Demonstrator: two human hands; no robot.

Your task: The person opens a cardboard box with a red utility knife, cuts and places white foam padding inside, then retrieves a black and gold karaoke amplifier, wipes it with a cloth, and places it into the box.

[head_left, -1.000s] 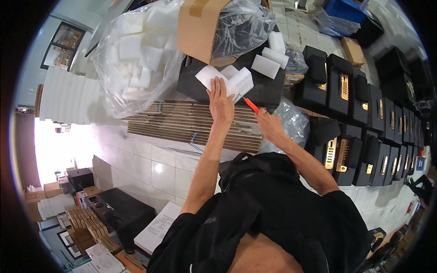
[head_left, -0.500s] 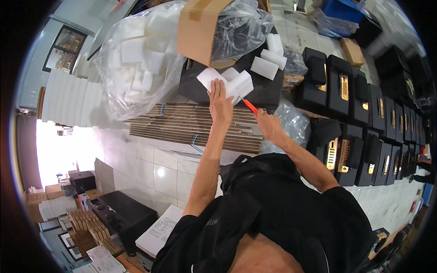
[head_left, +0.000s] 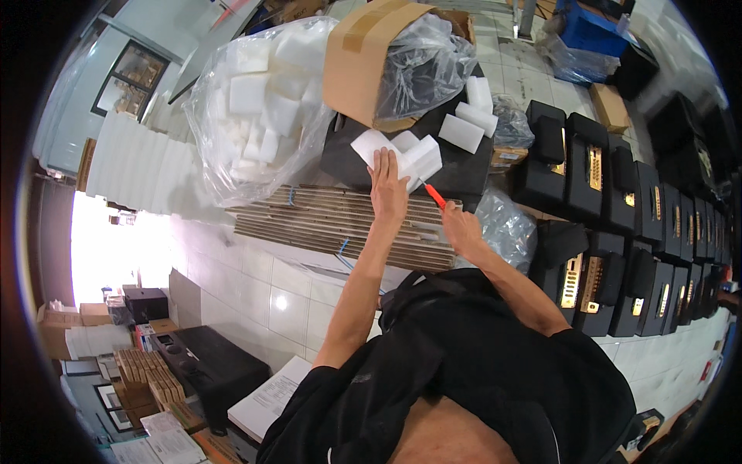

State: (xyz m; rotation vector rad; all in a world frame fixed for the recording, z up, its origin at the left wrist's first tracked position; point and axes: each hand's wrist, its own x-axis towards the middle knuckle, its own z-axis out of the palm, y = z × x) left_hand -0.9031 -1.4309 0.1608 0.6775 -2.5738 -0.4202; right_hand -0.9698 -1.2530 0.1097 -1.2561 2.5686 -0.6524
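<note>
Near the overlapping white rectangular foam blocks (head_left: 423,158), the bare right hand (head_left: 462,230) sits slightly closer than before, and its slim orange cutter (head_left: 435,196) slants a little more steeply, tip nearer the person. The camera has shifted, bringing the blocks lower and rightward in view.

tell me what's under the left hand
White foam shows beneath the left hand, on a black surface. Whatever the hand itself covers cannot be seen.
</note>
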